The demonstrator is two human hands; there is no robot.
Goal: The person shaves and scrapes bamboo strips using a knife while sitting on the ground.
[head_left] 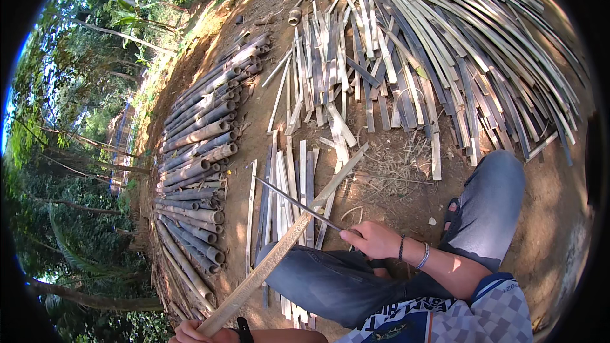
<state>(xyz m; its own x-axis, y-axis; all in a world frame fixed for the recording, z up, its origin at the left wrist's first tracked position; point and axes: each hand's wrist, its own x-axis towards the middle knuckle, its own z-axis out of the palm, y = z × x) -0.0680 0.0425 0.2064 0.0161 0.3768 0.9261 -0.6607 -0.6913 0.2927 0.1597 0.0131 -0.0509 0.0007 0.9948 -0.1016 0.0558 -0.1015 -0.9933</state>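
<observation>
A long split bamboo strip slants up and away across my bent left knee. Its near end is gripped in my left hand, low at the picture's bottom edge, fingers wrapped round it. My right hand is closed on a long knife, its handle mostly hidden in the fist. The thin dark blade points to the far left and crosses the strip just beyond my knee. It shows nearly edge-on, so I cannot tell how deep it sits against the strip.
Several cut strips lie on the ground beyond my left leg. Larger heaps of bamboo slats spread at the far right. Whole bamboo poles are stacked at left, before trees. Fine shavings litter the dirt by my foot.
</observation>
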